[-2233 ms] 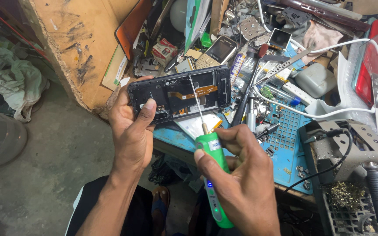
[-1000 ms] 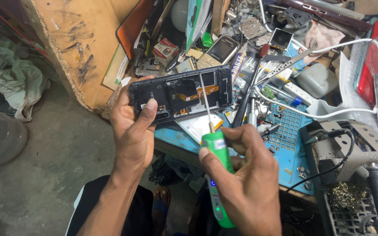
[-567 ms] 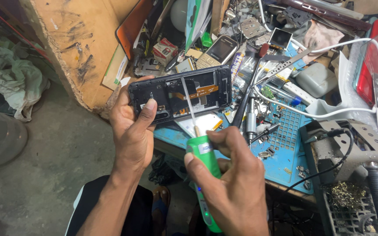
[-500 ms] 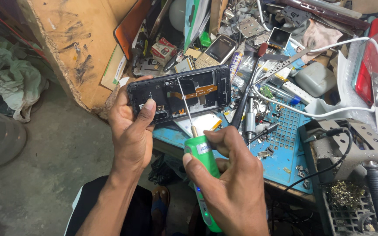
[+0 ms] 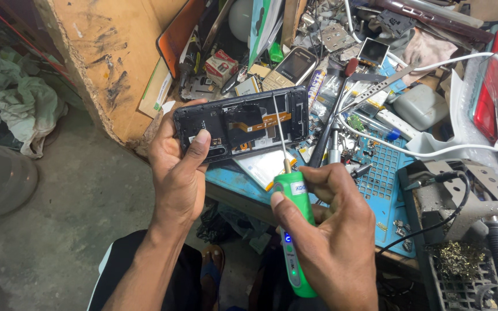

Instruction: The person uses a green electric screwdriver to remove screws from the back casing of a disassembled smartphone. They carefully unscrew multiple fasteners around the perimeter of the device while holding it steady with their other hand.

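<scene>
Gripping an opened phone by its left end, the left hand has its thumb pressed flat on the exposed inner face and its other fingers curled behind the body, their tips showing at the upper left edge. The phone is held in the air over the front edge of the bench, its long axis running left to right and tilted slightly up toward the right, open side facing the camera; an orange flex cable lies across its middle. The right hand is wrapped around a green screwdriver, thumb along the left side of the barrel, index finger laid across near the top, remaining fingers closed around the back. The screwdriver's long axis runs nearly vertically in view, handle toward the person, thin metal shaft pointing up and away, its tip reaching the phone's upper edge right of centre. A small blue light shows on the handle. Just behind the phone on the bench lie a keypad phone, a small red-and-white box, and a blue mat strewn with small parts. A white cable curves across the right side.
</scene>
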